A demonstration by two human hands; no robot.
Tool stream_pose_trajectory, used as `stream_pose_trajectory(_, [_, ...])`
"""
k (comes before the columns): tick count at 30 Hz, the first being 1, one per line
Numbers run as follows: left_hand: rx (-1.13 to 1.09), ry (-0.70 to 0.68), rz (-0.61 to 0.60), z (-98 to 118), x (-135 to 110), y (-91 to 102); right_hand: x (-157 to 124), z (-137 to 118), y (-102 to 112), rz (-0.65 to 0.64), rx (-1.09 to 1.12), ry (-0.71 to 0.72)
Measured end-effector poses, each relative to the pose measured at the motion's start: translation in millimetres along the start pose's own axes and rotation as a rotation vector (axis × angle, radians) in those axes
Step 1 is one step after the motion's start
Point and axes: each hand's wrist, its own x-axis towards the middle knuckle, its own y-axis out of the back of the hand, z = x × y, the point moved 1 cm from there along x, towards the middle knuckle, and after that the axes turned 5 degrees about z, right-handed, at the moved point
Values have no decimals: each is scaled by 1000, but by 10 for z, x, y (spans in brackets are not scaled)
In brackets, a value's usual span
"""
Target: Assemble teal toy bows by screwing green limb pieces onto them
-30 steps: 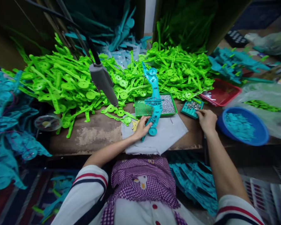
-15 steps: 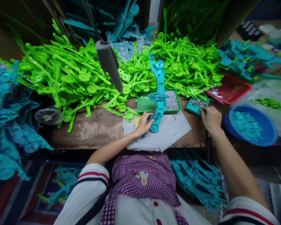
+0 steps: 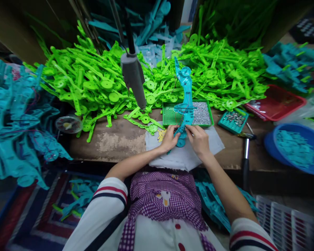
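Note:
A long teal plastic part (image 3: pixel 185 101) stands tilted on a white cloth (image 3: pixel 183 153) at the bench's front edge. My left hand (image 3: pixel 169 138) grips its lower end from the left. On the right side, my right hand (image 3: pixel 199 140) has its fingers pinched against the same lower end. Just behind sits a green tray (image 3: pixel 170 118) holding small silver pieces. A small teal tray (image 3: pixel 233 120) with metal bits lies to the right of it.
A large heap of green plastic parts (image 3: pixel 94 83) covers the back of the bench. A grey hanging tool (image 3: pixel 133 78) dangles over it. A blue bowl (image 3: pixel 295 148), a red tray (image 3: pixel 276 103) and a hammer-like tool (image 3: pixel 246 153) lie at the right. Teal parts (image 3: pixel 15 122) pile up at the left.
My right hand has left the small teal tray and come left to the lower end of the teal part. My left hand has kept its hold.

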Motion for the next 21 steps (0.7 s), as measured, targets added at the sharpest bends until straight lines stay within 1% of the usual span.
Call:
stream_pose_trajectory(3, [-22,10,-1,-2,6,0,-8,-25,77,106,40,8])
stream_pose_trajectory(5, [-31,15,2,-7,11,-2,16,-40,66,164,67,28])
stream_pose_trajectory(9, [-36,18,-3,-6,15,5,111,2,-30,175,95,39])
stream_pose_trajectory(11, [-38,24,-1,-4,14,12,130,8,-19,194,114,8])
stream_pose_trajectory(13, [-42,26,10,-8,12,13,94,-35,45,213,138,-53])
stream_pose_trajectory(15, [-57,18,21,-16,7,4,3,-123,117,197,180,-142])
stream_pose_trajectory(17, [-88,-6,34,-16,-4,-10,-119,-216,141,163,279,-275])
stream_pose_trajectory(18, [-109,-23,45,-9,-13,-13,-180,-248,124,165,372,-377])
stream_pose_trajectory(21, [-128,-96,107,56,-41,30,-315,-257,-43,237,822,-772])
